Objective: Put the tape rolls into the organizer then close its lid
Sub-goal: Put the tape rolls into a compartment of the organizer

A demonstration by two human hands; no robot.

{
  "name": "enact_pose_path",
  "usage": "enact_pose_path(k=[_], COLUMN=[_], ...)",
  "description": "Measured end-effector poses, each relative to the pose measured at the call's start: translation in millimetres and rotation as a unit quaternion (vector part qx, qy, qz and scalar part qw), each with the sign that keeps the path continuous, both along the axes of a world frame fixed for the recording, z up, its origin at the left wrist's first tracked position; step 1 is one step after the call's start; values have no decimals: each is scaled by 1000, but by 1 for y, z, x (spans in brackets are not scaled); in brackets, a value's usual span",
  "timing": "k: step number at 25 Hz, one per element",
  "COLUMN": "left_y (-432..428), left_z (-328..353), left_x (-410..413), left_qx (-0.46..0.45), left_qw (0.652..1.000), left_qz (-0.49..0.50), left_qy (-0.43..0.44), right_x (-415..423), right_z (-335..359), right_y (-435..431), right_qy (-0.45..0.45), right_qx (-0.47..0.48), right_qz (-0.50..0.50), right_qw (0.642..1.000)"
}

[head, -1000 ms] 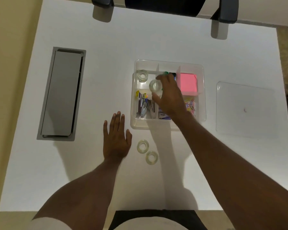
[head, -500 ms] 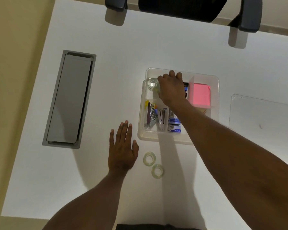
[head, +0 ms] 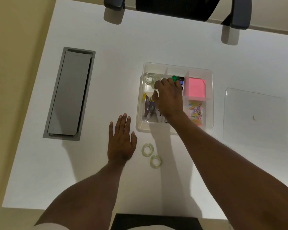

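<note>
Both hands are over the white tabletop [head: 156, 47]: the left hand [head: 121, 140] lies flat and open, fingers together, palm down near the middle of the tabletop, gripping nothing. The right hand [head: 169, 98] reaches into the clear organizer [head: 210, 100], fingers curled down at the divider between its far-left compartment and the next one; whether it grips anything cannot be told. One roll [head: 150, 80] sits in that far-left compartment, just left of the fingertips. Two more rolls [head: 147, 149] [head: 155, 161] lie flat on the tabletop, touching or nearly so, just right of the left hand and toward the near edge from the organizer. The lid [head: 253, 115] lies flat by the right edge, apart from the organizer. Pink notes [head: 195, 87] fill the far-right compartment, coloured clips [head: 195, 112] the near-right one. A grey hatch [head: 70, 93] sits toward the left edge.
</note>
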State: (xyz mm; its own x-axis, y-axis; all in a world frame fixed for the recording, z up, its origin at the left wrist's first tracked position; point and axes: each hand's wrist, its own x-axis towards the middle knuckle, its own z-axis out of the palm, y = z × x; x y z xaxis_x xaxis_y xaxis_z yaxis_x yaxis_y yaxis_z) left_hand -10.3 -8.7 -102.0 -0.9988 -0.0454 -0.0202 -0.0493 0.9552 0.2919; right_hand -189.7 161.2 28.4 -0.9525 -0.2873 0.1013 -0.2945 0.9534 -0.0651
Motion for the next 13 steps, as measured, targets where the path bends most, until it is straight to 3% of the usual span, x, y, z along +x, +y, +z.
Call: enact_pose_path(k=[4,13], left_y=[-7,-11], left_z=[-3,6], left_x=[-17,-30], left_qx=[-2,6], left_qw=[1000,1000], left_qz=[8,16], left_qy=[7,-11], right_x=[45,154], right_z=[-13,-53], right_y=[-3,6], right_qy=[36,-95], right_qx=[-77,-137], right_qz=[9,-23], right_qw=[996,986])
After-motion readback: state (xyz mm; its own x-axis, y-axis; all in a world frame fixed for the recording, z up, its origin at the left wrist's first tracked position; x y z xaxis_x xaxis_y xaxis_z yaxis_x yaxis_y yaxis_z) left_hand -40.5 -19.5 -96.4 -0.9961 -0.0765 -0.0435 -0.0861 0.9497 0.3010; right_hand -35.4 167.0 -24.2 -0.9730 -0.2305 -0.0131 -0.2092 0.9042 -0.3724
